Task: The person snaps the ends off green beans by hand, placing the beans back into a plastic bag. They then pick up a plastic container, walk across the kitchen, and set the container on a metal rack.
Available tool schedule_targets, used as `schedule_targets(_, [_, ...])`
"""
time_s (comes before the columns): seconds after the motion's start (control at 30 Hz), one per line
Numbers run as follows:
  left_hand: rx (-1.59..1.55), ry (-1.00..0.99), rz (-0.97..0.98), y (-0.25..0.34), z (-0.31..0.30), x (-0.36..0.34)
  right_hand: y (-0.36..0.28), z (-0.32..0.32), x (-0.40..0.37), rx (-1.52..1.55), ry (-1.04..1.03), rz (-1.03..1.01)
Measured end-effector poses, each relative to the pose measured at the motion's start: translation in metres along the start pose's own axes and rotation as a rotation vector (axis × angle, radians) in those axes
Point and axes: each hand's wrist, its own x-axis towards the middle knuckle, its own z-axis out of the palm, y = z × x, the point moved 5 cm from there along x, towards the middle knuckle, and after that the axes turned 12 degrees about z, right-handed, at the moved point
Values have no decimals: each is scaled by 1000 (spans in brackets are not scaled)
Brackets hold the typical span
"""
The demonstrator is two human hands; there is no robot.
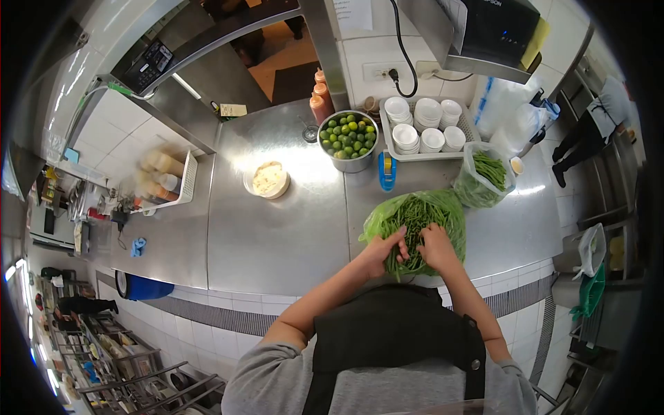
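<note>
Long thin green beans (417,209) fill an open green plastic bag (453,207) on the steel counter, right in front of me. My left hand (386,252) is at the bag's near left side, its fingers curled around some bean ends. From the right, my right hand (438,247) reaches into the heap, with its fingertips pinched together among the beans. Those fingertips are partly hidden, so exactly how many beans each hand grips cannot be seen. Just beyond, to the right, a clear plastic bag (477,190) holds more green beans.
On the counter (277,242) stand a pot of limes (353,164), a tub of pale food (270,181), a blue tape dispenser (387,173) and a crate (415,156) of white cups. Sauce bottles (319,107) stand behind. A printer (491,31) overhangs the right; another person (598,114) is beyond.
</note>
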Motion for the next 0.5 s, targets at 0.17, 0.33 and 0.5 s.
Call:
schedule_targets(0.17, [174,-202,-173,-32,0,-27,3,11,1,-181,51,26])
schedule_targets(0.33, [175,-244,-119,-19,7,-28,-3,-8,-8,-288,111,76])
schedule_targets(0.5, [197,-372,-118,-27,12,-28,18,-14,-9,-225,139,175])
